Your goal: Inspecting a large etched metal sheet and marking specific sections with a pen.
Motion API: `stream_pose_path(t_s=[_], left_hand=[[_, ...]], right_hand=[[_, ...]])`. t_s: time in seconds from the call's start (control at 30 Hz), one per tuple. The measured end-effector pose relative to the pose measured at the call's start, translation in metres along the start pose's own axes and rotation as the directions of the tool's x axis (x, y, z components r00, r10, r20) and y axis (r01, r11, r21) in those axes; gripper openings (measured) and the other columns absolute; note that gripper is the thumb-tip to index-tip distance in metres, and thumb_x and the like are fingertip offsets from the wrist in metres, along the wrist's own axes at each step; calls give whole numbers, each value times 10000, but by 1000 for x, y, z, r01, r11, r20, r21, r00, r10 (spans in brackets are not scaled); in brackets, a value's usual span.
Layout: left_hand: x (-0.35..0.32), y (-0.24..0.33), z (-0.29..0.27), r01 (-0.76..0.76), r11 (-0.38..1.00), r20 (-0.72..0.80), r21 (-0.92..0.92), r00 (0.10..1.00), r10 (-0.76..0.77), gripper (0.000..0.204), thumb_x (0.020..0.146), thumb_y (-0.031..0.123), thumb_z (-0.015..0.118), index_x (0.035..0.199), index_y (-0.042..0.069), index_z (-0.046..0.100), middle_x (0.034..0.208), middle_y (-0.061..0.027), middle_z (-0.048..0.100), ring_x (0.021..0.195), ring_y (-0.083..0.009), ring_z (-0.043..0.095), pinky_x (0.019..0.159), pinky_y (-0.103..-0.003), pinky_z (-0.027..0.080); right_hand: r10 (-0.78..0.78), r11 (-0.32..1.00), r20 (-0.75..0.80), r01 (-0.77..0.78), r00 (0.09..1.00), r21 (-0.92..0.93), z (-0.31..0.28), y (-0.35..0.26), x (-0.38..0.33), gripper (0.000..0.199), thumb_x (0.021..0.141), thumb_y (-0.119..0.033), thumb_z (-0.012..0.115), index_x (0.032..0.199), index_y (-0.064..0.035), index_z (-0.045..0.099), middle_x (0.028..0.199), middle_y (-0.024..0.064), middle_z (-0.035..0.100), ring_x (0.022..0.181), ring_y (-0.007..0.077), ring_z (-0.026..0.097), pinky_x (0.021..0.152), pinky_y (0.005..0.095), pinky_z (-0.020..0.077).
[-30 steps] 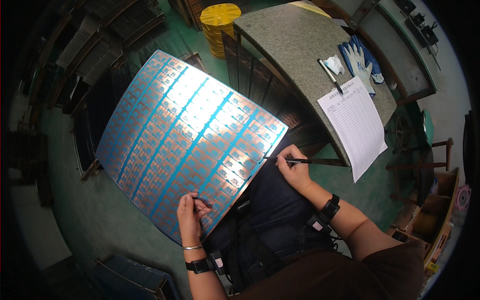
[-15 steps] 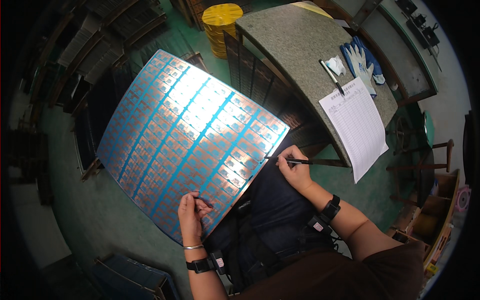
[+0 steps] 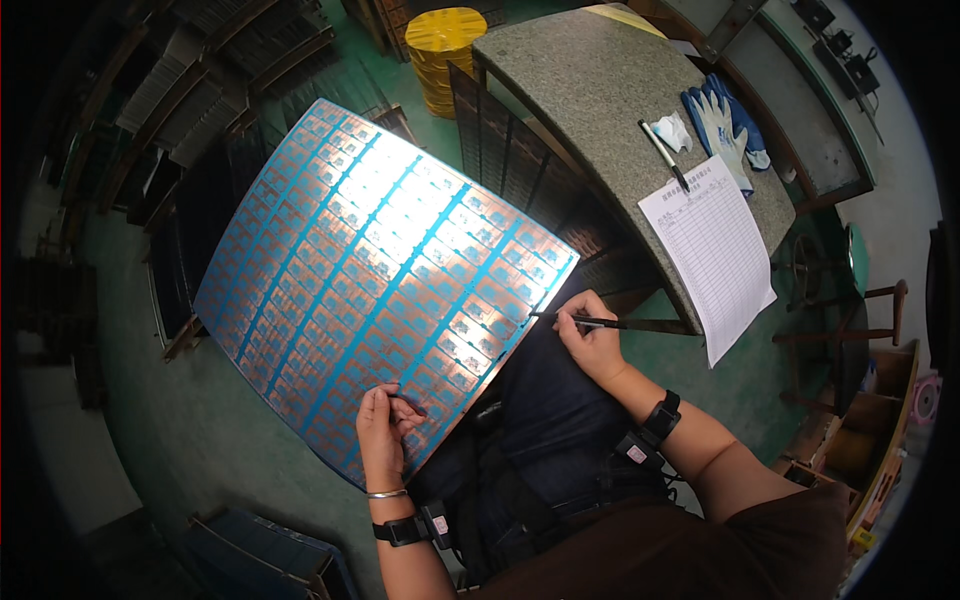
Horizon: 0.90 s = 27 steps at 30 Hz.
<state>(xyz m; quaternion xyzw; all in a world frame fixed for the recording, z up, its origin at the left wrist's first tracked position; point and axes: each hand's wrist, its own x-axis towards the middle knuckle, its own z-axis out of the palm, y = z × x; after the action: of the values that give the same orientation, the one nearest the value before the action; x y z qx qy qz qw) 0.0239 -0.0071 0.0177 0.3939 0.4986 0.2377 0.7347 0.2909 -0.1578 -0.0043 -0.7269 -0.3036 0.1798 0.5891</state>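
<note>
Large flat panel [image 3: 400, 280], copper-coloured with blue stripes and repeated blocks, lies in front of the person, left of the worktop [image 3: 570, 75]. It sits at a slant, with 1 long edge facing the lap. Strong glare on its upper middle; what supports it is hidden.

Right hand [image 3: 592, 340]: fingers pinched narrow around a slim black pen [image 3: 592, 322]. Pen tip points left and meets the panel's edge near its right corner; actual contact too small to tell.

Left hand [image 3: 388, 412]: over the panel's near end, fingers curled inward, gap narrow. Cannot tell if anything is gripped in it. Silver bangle [image 3: 386, 493] at that wrist; black strap [image 3: 400, 532] just below it.

Worktop is grey and speckled. On it: printed sheet [image 3: 712, 265], its lower part hanging past the edge; white marker with black cap [image 3: 664, 152], cap end at the sheet's top; crumpled white tissue [image 3: 672, 131] beside the marker; blue-and-white gloves [image 3: 722, 125] to the right.

Beyond the panel, near the worktop's far left corner: yellow cylinder [image 3: 438, 65]. Dark patterned boards [image 3: 525, 165] stand between panel and worktop.
</note>
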Motion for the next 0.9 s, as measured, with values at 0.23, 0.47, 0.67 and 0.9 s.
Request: stream_pose_path(t_s=[0.23,0.47,0.67,0.9], left_hand=[[-1,2,1,-3,1000,0,18,1000,3,282,971,301,461,1019,33,535,681,-25,557,571,-127,581,564,-263,535],[-1,1,0,-5,1000,9,13,1000,5,278,972,300,460,1019,35,531,680,-26,555,571,-126,581,565,-264,538],[0,1,0,3,1000,2,17,1000,-3,279,973,298,456,1024,33,530,683,-24,555,573,-125,580,564,-266,539],[-1,1,0,-10,1000,3,-1,1000,10,276,980,277,441,1036,15,511,684,-57,574,571,-142,594,546,-232,524]], right_hand=[[33,999,27,-34,999,42,-2,0,-2,113,842,-100,601,798,-28,526,651,27,601,553,53,518,491,209,386],[38,999,90,-40,995,23,-2,3,-3,121,834,-110,609,807,-18,535,675,49,592,612,99,569,555,243,444],[-1,1000,107,1,994,-4,-1,6,-4,109,823,-101,611,801,-22,539,682,62,594,619,127,585,572,258,459],[4,1000,111,-4,994,0,0,4,-3,108,826,-102,610,799,-25,539,681,51,594,605,116,571,566,247,449]])
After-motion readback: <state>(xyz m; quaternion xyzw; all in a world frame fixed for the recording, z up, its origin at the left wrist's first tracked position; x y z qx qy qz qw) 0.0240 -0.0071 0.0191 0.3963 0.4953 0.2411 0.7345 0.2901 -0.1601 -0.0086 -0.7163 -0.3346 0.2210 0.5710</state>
